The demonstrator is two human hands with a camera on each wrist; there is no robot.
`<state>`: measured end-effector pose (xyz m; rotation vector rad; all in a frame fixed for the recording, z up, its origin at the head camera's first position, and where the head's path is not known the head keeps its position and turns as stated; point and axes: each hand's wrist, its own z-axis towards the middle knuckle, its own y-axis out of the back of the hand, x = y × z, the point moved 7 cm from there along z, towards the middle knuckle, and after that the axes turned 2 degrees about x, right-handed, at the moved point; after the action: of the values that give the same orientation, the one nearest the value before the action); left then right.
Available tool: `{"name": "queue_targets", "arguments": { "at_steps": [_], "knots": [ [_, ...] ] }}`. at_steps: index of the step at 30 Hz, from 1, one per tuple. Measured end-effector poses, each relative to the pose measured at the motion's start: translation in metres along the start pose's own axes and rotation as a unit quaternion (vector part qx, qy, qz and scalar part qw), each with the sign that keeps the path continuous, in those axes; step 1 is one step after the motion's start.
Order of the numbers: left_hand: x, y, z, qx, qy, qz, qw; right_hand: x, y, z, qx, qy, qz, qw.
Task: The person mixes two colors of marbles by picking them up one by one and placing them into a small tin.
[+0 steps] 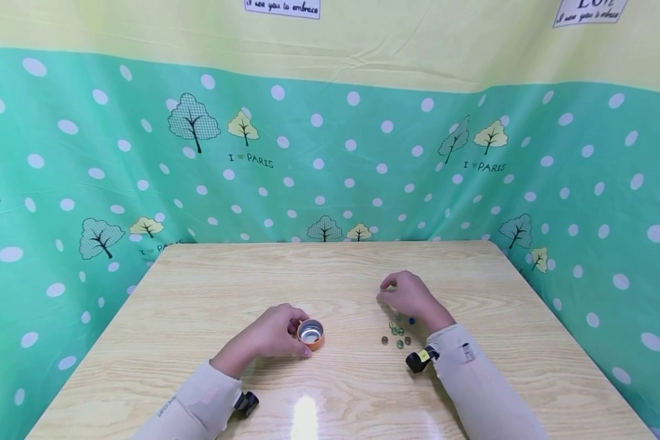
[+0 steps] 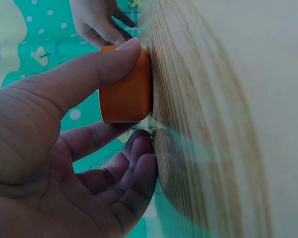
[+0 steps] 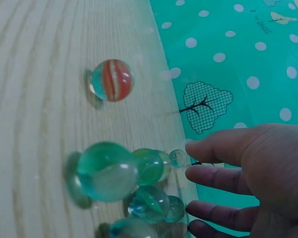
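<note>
My left hand point(image 1: 279, 333) grips a small round orange cup point(image 1: 318, 346) with a silvery inside, standing on the table. In the left wrist view the thumb lies against the cup's orange side point(image 2: 124, 99), and the other fingers are partly behind it. A small reddish spot shows inside the cup; I cannot tell what it is. My right hand point(image 1: 409, 297) hovers just beyond several glass marbles point(image 1: 394, 328), with its fingers loosely bent and apart. In the right wrist view, a red-striped marble point(image 3: 116, 80) lies apart from the greenish marbles point(image 3: 108, 171).
The light wood table point(image 1: 242, 275) is enclosed by a green dotted cloth point(image 1: 330, 165) at the back and sides. A dark blue marble point(image 1: 412, 321) lies beside the green ones. Black wrist cameras point(image 1: 418, 360) are strapped at both sleeves.
</note>
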<state>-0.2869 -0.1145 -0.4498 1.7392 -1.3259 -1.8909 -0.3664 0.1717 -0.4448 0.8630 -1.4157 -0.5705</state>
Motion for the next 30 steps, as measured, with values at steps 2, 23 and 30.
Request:
{"name": "queue_targets", "arguments": {
  "at_steps": [2, 23, 30],
  "knots": [
    [-0.0001, 0.0000, -0.0002, 0.002, 0.001, 0.002, 1.0000, 0.0007, -0.0013, 0.0005, 0.003, 0.006, -0.004, 1.0000],
    [-0.0002, -0.0011, 0.0006, 0.010, -0.017, -0.002, 0.9998, 0.0008, -0.0062, 0.0023, -0.016, 0.034, -0.100, 0.9942],
    [-0.0006, 0.0000, 0.0006, 0.008, -0.022, -0.003, 0.9997, 0.0030, -0.0056, 0.0022, -0.021, 0.035, -0.109, 0.9932]
  ]
}}
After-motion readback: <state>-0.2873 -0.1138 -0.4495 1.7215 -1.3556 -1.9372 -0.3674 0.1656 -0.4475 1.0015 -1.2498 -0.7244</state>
